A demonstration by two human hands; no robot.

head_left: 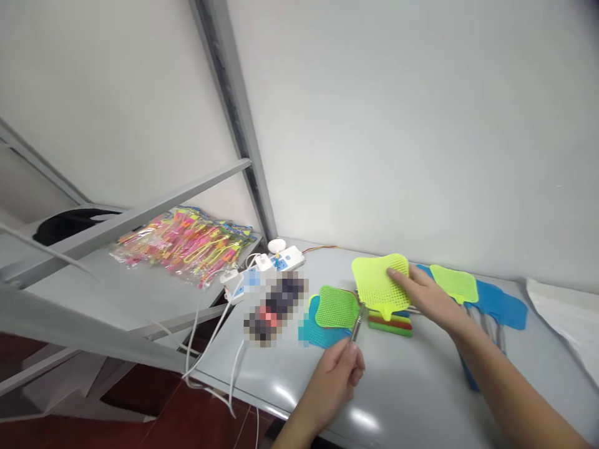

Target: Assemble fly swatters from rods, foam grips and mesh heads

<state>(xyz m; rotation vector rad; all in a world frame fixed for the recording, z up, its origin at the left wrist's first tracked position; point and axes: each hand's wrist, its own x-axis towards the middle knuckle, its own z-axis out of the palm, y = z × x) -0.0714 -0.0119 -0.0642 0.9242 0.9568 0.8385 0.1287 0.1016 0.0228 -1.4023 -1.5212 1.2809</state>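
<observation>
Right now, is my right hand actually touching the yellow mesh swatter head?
Touching. The head view shows your right hand with its fingers laid over the right edge of the yellow mesh swatter head.

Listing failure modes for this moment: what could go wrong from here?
The left hand holds a metal rod, its tip beside the edge of the yellow swatter head, off the neck; it could scrape the mesh. The green head overlaps the blue head close by and might get knocked. White cables hang off the table, a possible snag.

Matt yellow plastic mesh [381,285]; glossy grey tabletop [402,374].
</observation>
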